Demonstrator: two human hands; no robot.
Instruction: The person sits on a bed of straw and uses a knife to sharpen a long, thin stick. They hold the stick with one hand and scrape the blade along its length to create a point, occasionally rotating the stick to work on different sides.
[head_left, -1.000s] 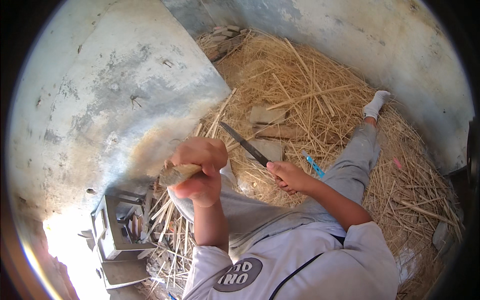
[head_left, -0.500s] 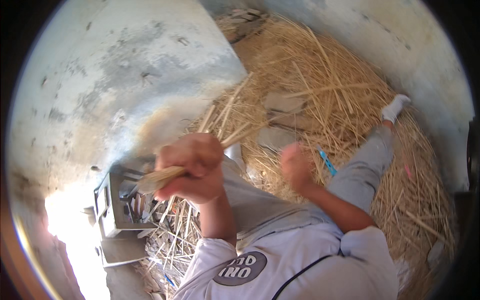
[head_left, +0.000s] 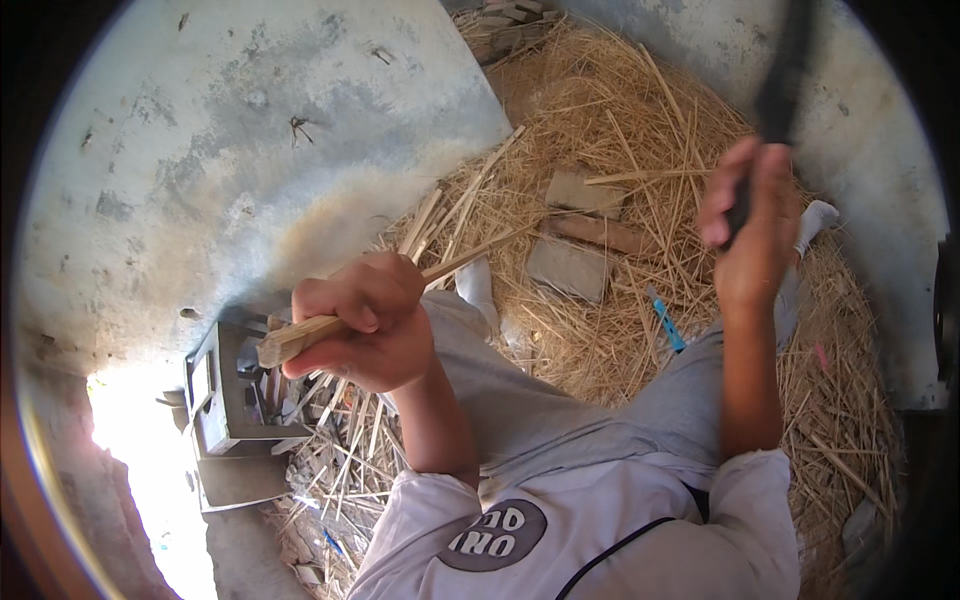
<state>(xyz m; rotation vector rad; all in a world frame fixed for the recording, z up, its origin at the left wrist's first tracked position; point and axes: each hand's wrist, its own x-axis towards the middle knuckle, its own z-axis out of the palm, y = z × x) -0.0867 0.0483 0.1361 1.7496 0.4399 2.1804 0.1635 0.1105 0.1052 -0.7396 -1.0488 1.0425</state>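
My left hand (head_left: 365, 320) is closed around a wooden stick (head_left: 300, 338). One end of the stick pokes out past my thumb toward the wall, and its thinner far end slants toward the bricks. Raised at the right, my right hand (head_left: 755, 215) grips the black handle of a large dark knife (head_left: 782, 90). Its blade points up and away and is smeared by motion, so its edge cannot be made out. The knife and the stick are well apart. A blue tool (head_left: 664, 318) with a slim body lies on the straw by my right leg.
Several grey and reddish bricks (head_left: 568, 268) lie amid straw and wood slivers (head_left: 660, 130) covering the floor. At the left stands a dark metal box (head_left: 225, 400) with odds and ends inside. Stained walls (head_left: 240, 130) enclose me, and my legs stretch out in front.
My right hand has swung up and to the right from near the middle, and the knife now shows clearly in it. My left hand keeps its hold on the stick, shifted slightly left.
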